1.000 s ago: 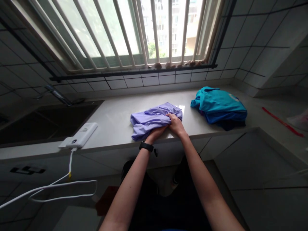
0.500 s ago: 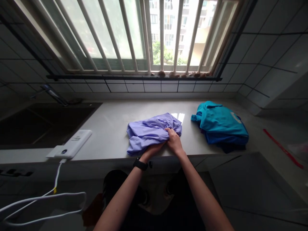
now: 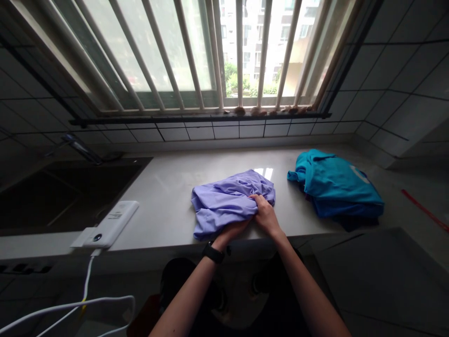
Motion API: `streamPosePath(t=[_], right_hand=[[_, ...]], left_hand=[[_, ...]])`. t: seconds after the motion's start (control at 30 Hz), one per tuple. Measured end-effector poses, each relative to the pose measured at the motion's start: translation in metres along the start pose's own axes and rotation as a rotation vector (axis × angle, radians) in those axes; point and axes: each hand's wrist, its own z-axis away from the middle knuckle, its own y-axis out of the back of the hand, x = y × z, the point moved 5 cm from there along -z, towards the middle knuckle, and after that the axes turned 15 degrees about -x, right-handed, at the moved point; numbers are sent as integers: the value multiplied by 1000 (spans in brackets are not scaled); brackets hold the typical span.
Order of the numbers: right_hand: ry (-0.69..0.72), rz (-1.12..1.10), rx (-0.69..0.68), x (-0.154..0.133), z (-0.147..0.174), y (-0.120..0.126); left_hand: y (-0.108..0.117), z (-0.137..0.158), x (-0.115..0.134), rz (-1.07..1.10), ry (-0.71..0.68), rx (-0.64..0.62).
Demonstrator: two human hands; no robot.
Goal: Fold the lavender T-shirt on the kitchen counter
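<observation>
A crumpled lavender garment (image 3: 224,203) lies folded in a loose bundle on the countertop, near its front edge. With fingers and thumb bent, my right hand (image 3: 266,215) grips the cloth at its right front part. My left hand (image 3: 232,232), below a wrist with a black band, reaches under the front edge of the same garment. The cloth hides the left fingers. Both hands are close together, nearly touching. To the right lies a stack of folded clothes, with a turquoise garment (image 3: 338,180) on top and dark blue cloth (image 3: 345,208) beneath.
A dark sink (image 3: 70,196) with a faucet (image 3: 82,149) is on the left. A white power bank (image 3: 114,224) with a white cable (image 3: 87,276) rests at the front edge of the counter (image 3: 157,206). Behind is a barred window (image 3: 199,56). A red strip (image 3: 423,208) lies far right.
The whole view has shifted slightly, so everything appears a little lower and farther right. Both hands stay at the lavender garment, with no clear change in their hold.
</observation>
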Motion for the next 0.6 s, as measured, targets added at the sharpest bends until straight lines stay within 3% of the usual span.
streamPosePath(t=[0.2, 0.37, 0.5, 0.6], right_hand=[[18, -4, 4, 2, -1, 0], [23, -14, 7, 2, -2, 0], [-4, 1, 4, 2, -4, 0], [-29, 8, -3, 3, -4, -1]], left_hand=[[3, 3, -1, 45, -31, -3], [5, -1, 4, 11, -31, 71], [1, 4, 30, -69, -1, 121], [7, 31, 58, -170, -41, 131]])
